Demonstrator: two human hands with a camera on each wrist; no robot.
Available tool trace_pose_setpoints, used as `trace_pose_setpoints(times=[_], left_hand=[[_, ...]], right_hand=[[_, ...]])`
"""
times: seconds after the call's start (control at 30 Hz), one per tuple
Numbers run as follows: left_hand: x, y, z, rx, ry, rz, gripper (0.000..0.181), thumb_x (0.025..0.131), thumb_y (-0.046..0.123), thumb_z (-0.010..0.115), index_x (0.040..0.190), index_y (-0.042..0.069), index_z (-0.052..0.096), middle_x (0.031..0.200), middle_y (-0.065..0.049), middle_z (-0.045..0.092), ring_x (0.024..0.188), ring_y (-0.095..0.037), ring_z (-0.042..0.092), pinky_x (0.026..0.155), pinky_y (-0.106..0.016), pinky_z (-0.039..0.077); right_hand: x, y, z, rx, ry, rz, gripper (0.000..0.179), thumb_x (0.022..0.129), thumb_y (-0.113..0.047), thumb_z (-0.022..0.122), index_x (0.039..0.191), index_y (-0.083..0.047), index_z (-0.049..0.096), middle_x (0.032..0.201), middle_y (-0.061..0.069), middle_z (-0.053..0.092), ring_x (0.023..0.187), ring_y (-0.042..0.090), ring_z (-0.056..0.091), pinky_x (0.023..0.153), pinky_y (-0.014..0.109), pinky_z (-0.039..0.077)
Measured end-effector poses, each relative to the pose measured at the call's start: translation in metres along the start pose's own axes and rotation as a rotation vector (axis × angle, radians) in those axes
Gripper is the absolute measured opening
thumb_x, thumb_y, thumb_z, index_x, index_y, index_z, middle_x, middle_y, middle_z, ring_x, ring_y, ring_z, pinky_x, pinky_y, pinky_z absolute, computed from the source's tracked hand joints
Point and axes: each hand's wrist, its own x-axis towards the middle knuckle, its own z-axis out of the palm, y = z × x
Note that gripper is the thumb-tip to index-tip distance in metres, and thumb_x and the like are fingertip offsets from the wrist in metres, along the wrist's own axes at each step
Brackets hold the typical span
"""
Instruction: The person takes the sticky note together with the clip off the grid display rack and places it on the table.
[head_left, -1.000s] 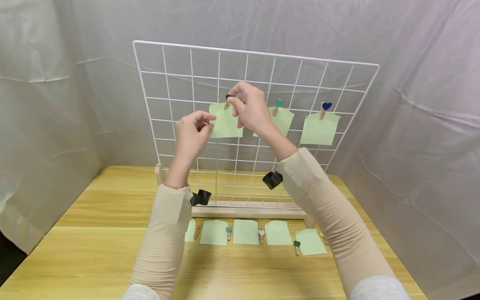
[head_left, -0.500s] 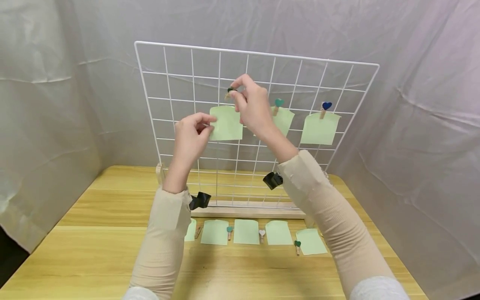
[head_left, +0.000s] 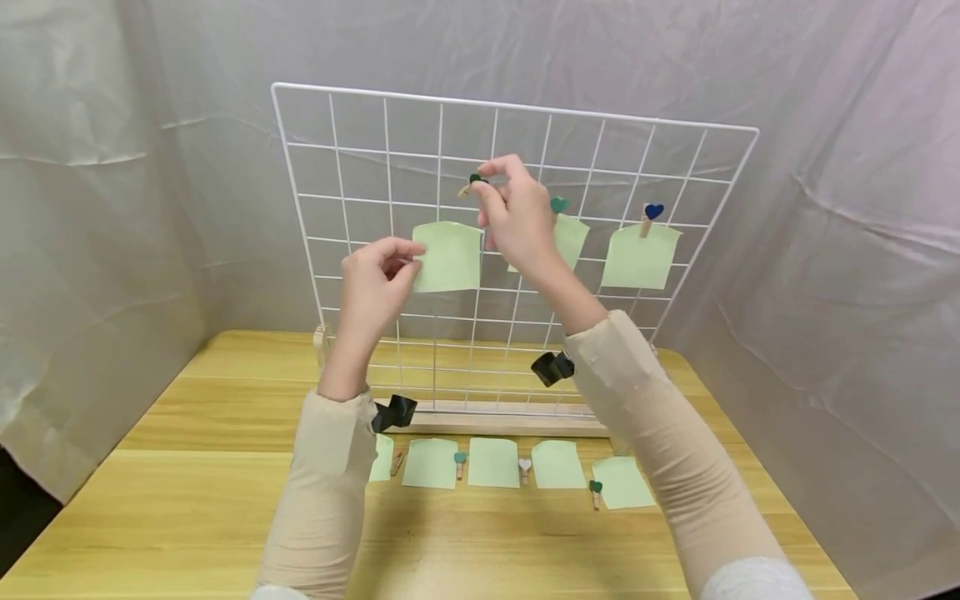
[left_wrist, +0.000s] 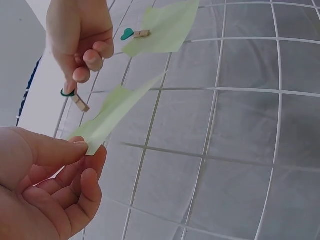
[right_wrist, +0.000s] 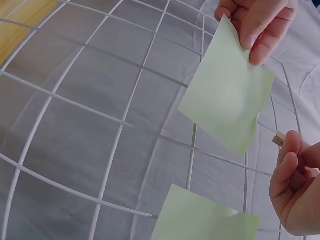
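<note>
My left hand pinches a light green paper note by its left edge, in front of the white wire grid. In the left wrist view this note stands tilted away from the wires. A small wooden clothespin with a dark green heart is pinched in my right hand, above and right of the note and apart from it. Only the peg's wooden tip shows in the right wrist view. Behind the right hand hangs another note, clipped by a teal heart clothespin.
A note under a blue heart clothespin hangs farther right on the grid. Along the wooden table, before the grid's wooden base, lies a row of several green notes with heart clothespins between them.
The clothespin has come off the held note's top edge and moved up and right with my right hand. My left hand has drawn the note slightly down and left.
</note>
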Motion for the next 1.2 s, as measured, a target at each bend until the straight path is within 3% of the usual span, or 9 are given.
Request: trace_pose_setpoints(times=[0.23, 0.3, 0.37, 0.47, 0.6, 1.03, 1.2], left_hand=[[-0.008, -0.003, -0.006, -0.012, 0.007, -0.03, 0.013, 0.077, -0.007, 0.058, 0.087, -0.005, 0.066, 0.078, -0.016, 0.065, 0.057, -0.008, 0.049, 0.052, -0.014, 0.037], [-0.011, -0.005, -0.007, -0.014, -0.003, -0.046, 0.013, 0.078, -0.006, 0.058, 0.088, -0.005, 0.066, 0.078, -0.016, 0.065, 0.058, -0.009, 0.049, 0.053, -0.014, 0.037], [-0.014, -0.006, -0.009, -0.019, -0.014, -0.061, 0.013, 0.08, -0.005, 0.058, 0.09, -0.004, 0.066, 0.079, -0.015, 0.065, 0.058, -0.011, 0.049, 0.053, -0.015, 0.037], [-0.018, -0.009, -0.01, -0.016, -0.025, -0.076, 0.013, 0.081, -0.003, 0.058, 0.091, -0.003, 0.066, 0.078, -0.014, 0.064, 0.057, -0.013, 0.047, 0.051, -0.016, 0.036], [-0.022, -0.012, -0.011, -0.015, -0.027, -0.074, 0.012, 0.082, -0.003, 0.058, 0.091, -0.004, 0.066, 0.079, -0.014, 0.064, 0.056, -0.014, 0.046, 0.05, -0.016, 0.035], [-0.044, -0.026, -0.015, -0.028, -0.021, -0.142, 0.011, 0.081, -0.002, 0.059, 0.09, -0.003, 0.066, 0.076, -0.014, 0.063, 0.054, -0.013, 0.044, 0.048, -0.016, 0.035], [-0.05, -0.03, -0.017, -0.032, -0.016, -0.145, 0.011, 0.081, -0.004, 0.059, 0.091, -0.004, 0.066, 0.077, -0.014, 0.064, 0.054, -0.012, 0.045, 0.048, -0.016, 0.035]], right_hand=[[-0.01, 0.003, -0.002, 0.038, 0.043, -0.063, 0.018, 0.088, -0.008, 0.055, 0.103, 0.003, 0.056, 0.081, 0.01, 0.06, 0.045, 0.028, 0.054, 0.036, 0.017, 0.035], [-0.012, 0.004, -0.001, 0.053, 0.049, -0.06, 0.018, 0.087, -0.008, 0.056, 0.102, 0.003, 0.057, 0.085, 0.01, 0.06, 0.044, 0.021, 0.053, 0.036, 0.016, 0.033], [-0.014, 0.006, -0.001, 0.074, 0.053, -0.059, 0.017, 0.087, -0.006, 0.057, 0.101, 0.004, 0.058, 0.086, 0.011, 0.061, 0.042, 0.016, 0.052, 0.036, 0.015, 0.031], [-0.018, 0.008, -0.001, 0.107, 0.061, -0.055, 0.017, 0.085, -0.004, 0.059, 0.099, 0.006, 0.06, 0.085, 0.013, 0.062, 0.042, 0.018, 0.052, 0.036, 0.015, 0.029], [-0.022, 0.01, -0.001, 0.137, 0.064, -0.054, 0.017, 0.084, -0.003, 0.06, 0.098, 0.007, 0.061, 0.085, 0.013, 0.063, 0.047, 0.03, 0.053, 0.037, 0.016, 0.03], [-0.041, 0.02, 0.007, 0.193, 0.024, -0.042, 0.017, 0.082, 0.001, 0.061, 0.096, 0.01, 0.062, 0.082, 0.016, 0.061, 0.041, 0.009, 0.05, 0.036, 0.015, 0.031], [-0.046, 0.024, 0.01, 0.238, 0.007, 0.012, 0.017, 0.081, 0.002, 0.061, 0.097, 0.009, 0.062, 0.081, 0.015, 0.06, 0.041, 0.011, 0.05, 0.036, 0.015, 0.032]])
